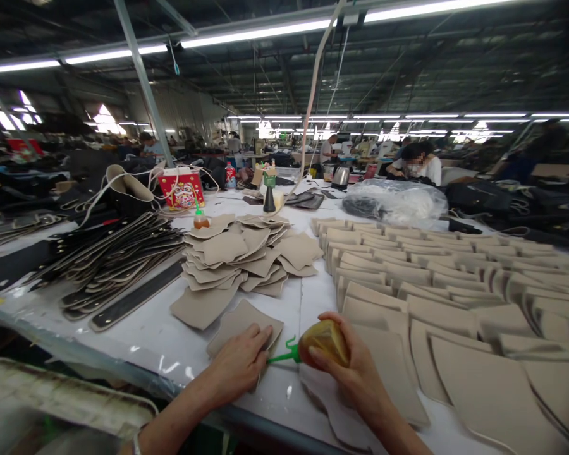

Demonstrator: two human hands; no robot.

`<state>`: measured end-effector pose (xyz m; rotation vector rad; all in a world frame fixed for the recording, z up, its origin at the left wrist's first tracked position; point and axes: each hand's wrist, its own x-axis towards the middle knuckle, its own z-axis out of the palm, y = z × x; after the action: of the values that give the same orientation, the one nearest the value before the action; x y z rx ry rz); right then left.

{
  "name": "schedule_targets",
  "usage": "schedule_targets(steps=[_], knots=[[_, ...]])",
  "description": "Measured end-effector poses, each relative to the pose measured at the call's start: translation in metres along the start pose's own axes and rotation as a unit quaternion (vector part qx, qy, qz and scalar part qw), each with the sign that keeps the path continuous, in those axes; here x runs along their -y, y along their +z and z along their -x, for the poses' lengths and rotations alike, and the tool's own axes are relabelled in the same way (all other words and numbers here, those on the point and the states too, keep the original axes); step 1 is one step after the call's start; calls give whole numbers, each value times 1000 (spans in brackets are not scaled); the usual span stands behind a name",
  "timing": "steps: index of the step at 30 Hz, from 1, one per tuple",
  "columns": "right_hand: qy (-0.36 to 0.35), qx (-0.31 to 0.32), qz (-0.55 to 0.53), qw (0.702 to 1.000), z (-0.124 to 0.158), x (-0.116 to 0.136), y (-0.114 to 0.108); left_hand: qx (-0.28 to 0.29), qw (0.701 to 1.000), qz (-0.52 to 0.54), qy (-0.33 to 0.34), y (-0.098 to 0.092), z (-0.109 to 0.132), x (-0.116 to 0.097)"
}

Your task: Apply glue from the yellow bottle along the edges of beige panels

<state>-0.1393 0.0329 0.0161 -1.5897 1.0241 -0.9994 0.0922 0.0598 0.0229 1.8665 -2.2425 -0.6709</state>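
Observation:
My right hand point(355, 366) is wrapped round an amber squeeze bottle point(323, 344), tilted on its side. Its green nozzle points left, the tip close to my left hand point(243, 357). That hand rests on a beige piece point(239, 321) near the front edge of the table, its fingers over the right side of the piece. Whether the fingers pinch the edge is hard to tell. Behind it is a loose pile of beige pieces point(237, 253). Rows of overlapping beige pieces point(436, 284) cover the right side, some partly under my right forearm.
Dark strips point(123, 259) are heaped on the left. Another amber bottle point(201, 221), a black cone point(269, 201) and a red box point(183, 188) stand farther back. Clear plastic wrap point(398, 199) lies behind the rows. A person point(420, 163) bends over work at the back right.

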Motion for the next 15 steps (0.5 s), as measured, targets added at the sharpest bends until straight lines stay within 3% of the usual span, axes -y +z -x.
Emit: schedule_targets(steps=[6,10,15], knots=[[8,43,-40,998,4,2,0,11,1000,1,-10,-4,0,-4],[-16,2,-13,1000,4,2,2,12,1000,3,-7,-3,0,-4],[-6,57,-42,997,3,-3,-1,16,1000,15,-8,-1,1,-4]])
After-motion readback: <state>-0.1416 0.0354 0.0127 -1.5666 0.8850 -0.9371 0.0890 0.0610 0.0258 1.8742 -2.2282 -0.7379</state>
